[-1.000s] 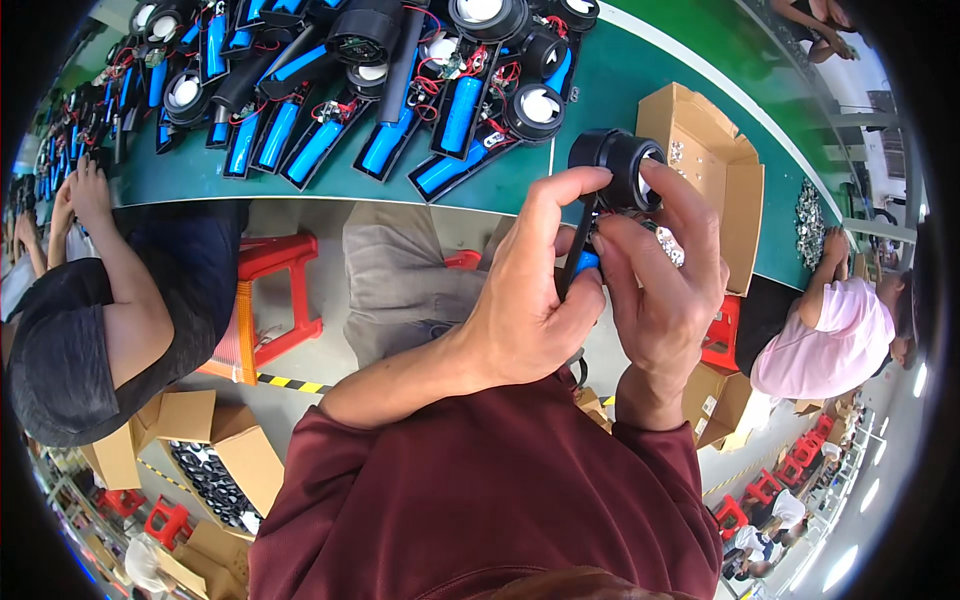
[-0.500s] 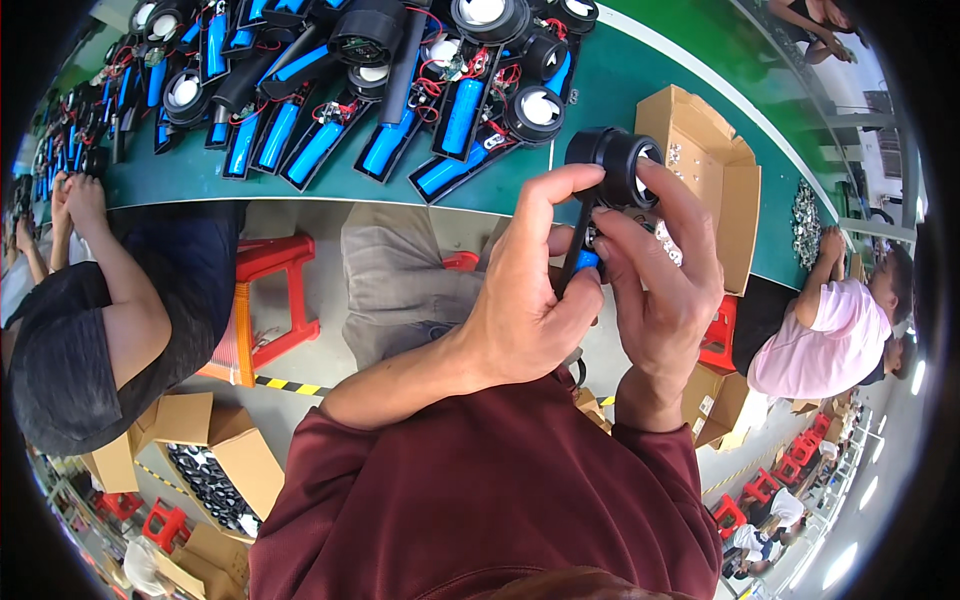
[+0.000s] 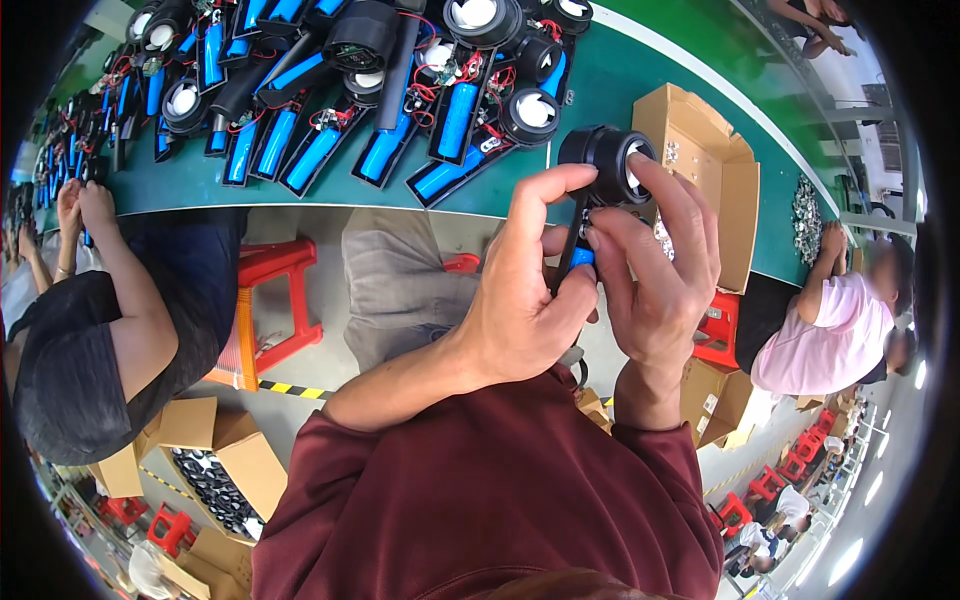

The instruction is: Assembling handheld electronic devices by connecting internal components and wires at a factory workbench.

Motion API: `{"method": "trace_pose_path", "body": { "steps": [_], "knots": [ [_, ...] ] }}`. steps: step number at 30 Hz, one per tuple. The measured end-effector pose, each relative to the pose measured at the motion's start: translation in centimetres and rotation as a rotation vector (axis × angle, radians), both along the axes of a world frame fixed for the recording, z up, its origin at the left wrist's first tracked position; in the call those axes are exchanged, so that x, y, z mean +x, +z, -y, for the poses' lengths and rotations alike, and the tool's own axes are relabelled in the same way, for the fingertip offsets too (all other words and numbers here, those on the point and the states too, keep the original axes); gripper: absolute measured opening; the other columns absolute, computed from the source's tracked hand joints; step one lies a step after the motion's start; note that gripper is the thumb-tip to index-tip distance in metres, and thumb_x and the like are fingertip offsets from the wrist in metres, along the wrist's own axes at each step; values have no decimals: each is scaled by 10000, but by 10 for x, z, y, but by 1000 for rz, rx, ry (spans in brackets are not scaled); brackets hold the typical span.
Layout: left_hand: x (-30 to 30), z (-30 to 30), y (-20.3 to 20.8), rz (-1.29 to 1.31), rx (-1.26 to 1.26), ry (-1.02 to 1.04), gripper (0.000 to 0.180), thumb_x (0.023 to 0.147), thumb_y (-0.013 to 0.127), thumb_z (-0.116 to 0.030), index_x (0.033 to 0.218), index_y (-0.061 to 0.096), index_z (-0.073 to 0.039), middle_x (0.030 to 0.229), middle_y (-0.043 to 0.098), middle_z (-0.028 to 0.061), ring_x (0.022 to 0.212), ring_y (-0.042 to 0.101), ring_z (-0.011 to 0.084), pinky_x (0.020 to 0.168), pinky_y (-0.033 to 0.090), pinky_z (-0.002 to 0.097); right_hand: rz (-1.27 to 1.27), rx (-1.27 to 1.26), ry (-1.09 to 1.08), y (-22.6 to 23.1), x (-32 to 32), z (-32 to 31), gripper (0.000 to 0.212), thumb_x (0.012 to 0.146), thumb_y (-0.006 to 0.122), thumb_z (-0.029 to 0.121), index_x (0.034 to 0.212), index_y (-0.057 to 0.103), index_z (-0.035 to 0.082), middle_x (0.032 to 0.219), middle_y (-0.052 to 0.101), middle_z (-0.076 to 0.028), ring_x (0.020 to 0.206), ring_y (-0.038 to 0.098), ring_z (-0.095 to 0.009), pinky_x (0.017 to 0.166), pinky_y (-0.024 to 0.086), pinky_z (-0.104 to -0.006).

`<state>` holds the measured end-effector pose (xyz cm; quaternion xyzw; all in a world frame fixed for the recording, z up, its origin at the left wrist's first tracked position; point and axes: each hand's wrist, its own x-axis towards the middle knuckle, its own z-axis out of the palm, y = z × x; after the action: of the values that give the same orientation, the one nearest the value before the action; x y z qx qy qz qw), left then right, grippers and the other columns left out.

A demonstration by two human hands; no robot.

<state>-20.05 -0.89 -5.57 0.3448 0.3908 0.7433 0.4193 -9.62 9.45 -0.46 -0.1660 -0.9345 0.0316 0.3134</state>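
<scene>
A half-open black flashlight [image 3: 588,152] is held above the table's near edge, its round head pointing away from me. Part of a blue battery [image 3: 581,259] shows in its handle. My left hand [image 3: 515,295] grips the handle, with the index finger along the head and the thumb by the battery. At the flashlight's other side is my right hand [image 3: 660,275]: one finger rests on the head's rim, while the thumb and another finger close near small parts below it. Whatever lies between those fingertips is hidden.
Several similar open flashlights [image 3: 383,150] with blue batteries and red wires cover the green table [image 3: 480,190]. A cardboard box [image 3: 738,225] with small shiny parts stands right of my hands. A pile of small metal parts [image 3: 806,225] lies farther right. Co-workers sit on both sides.
Both hands and the flashlight have shifted very slightly left. My grip looks the same. The co-worker's hands at the left have moved a little.
</scene>
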Motion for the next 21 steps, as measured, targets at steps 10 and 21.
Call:
{"method": "trace_pose_path", "body": {
  "steps": [10, 21],
  "knots": [
    [0, -1, 2, 6, -29, -15, 696, 834, 433, 158, 1477, 240, -24, 1369, 387, 187, 937, 659, 193, 604, 604, 280, 84, -107, 26, 11, 2, -3, 155, 749, 758, 92, 900, 721, 92, 1244, 632, -116, 1069, 640, -261, 1064, 373, -543],
    [0, 1, 4, 75, -111, -52, 705, 842, 440, 160, 1485, 233, -41, 1378, 378, 175, 962, 657, 191, 632, 609, 284, 109, -139, -22, 7, 2, -1, 125, 757, 760, 97, 873, 714, 106, 1224, 612, -97, 1037, 634, -262, 1100, 337, -558]
  ]
}}
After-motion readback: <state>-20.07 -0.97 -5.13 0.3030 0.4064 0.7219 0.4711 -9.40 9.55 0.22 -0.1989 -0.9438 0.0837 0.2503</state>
